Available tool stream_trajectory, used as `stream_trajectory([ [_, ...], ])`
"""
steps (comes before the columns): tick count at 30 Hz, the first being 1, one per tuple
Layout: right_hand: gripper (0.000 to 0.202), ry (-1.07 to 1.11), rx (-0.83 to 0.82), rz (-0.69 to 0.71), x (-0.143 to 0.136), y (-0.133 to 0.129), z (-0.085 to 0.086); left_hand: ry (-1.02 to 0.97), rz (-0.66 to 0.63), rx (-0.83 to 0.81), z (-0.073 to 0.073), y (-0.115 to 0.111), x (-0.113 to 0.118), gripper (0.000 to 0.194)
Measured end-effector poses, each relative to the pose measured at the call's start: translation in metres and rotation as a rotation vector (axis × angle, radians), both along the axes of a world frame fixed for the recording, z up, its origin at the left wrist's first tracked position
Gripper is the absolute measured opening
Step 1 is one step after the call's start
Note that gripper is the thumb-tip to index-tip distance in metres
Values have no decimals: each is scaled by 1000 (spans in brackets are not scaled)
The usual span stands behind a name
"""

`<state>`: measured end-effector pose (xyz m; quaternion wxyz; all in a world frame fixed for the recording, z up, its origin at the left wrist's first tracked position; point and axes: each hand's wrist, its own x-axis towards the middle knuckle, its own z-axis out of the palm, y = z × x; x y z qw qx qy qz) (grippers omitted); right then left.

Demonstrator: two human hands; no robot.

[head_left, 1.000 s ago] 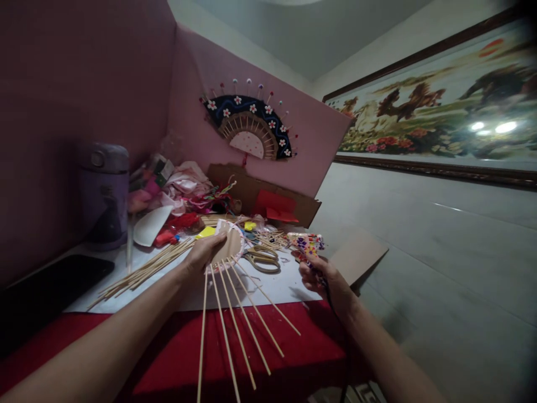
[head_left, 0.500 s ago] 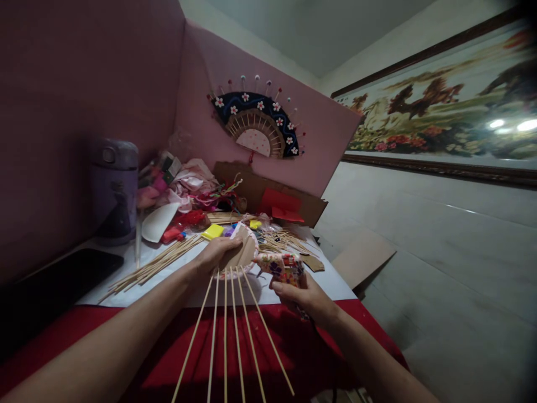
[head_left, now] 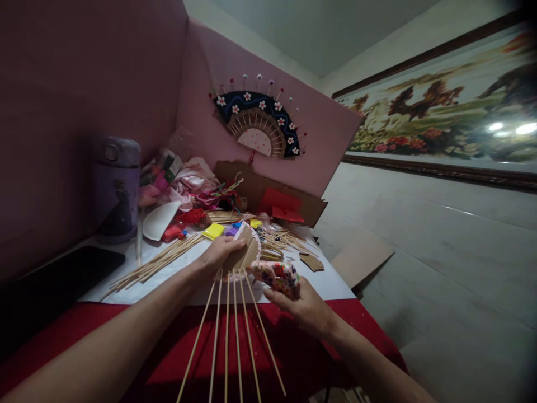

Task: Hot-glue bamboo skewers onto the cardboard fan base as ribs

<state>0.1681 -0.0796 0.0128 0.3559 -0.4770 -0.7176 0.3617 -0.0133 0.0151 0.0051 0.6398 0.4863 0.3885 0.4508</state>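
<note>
My left hand [head_left: 222,252] is closed on a half-round cardboard fan base [head_left: 243,254] edged with pale patterned cloth. Several thin wooden sticks [head_left: 227,336] fan out from its lower edge toward me. In my right hand [head_left: 304,305] is a glue gun [head_left: 277,277] with a colourful floral pattern, gripped by its handle. The nozzle points left and lies close to the base's lower right edge, by the outermost stick. Whether the tip touches the cardboard I cannot tell.
Loose sticks [head_left: 159,263] lie on white paper at left, near a dark phone-like slab [head_left: 92,268] and a purple bottle [head_left: 117,190]. Cloth [head_left: 195,176], a yellow packet [head_left: 213,231] and a cardboard scrap [head_left: 311,261] lie behind. A finished fan [head_left: 260,123] hangs on the pink panel.
My right hand has moved the glue gun slightly left and down, bringing its nozzle nearer the base's lower edge. My left hand still holds the base, shifted slightly right.
</note>
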Motion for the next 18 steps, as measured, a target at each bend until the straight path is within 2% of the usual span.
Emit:
stream_trajectory([
  [10,24,11,38,-20,5,3,-7,-35,-14,-20,-4,4,1,24],
  [18,21,-11,43,27,1,0,-2,-19,-19,-18,-11,9,1,27],
])
